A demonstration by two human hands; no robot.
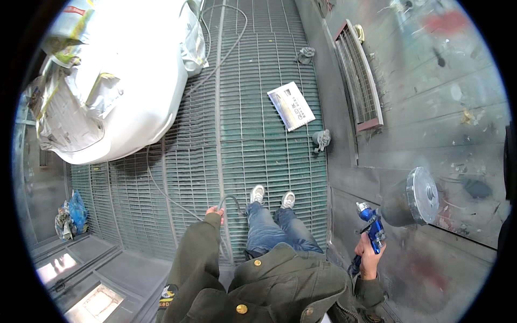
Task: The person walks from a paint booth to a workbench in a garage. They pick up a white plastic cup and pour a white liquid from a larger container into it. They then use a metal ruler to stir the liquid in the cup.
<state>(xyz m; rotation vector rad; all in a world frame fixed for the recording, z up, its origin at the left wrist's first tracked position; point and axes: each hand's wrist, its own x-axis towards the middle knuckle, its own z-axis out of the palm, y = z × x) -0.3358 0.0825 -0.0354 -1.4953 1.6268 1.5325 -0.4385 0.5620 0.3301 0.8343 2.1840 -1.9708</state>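
My right hand (369, 258) is wrapped round the grip of a blue spray gun (368, 214) with a silver top end, held up at the right. My left hand (215, 212) is closed on a thin grey air hose (232, 197), out to the left of my legs. From that hand the hose trails across the floor grating. At the upper left stands a glossy white car body (142, 97), partly covered with masking paper and film (72, 113).
Slatted metal grating (253, 156) forms the floor. On it lie a printed flat sheet or box (291, 106) and two grey crumpled lumps (321, 140). Right: a paint-stained wall with a vent grille (360, 75) and a round metal cover (423, 195). Far left: a blue plastic bag (78, 211).
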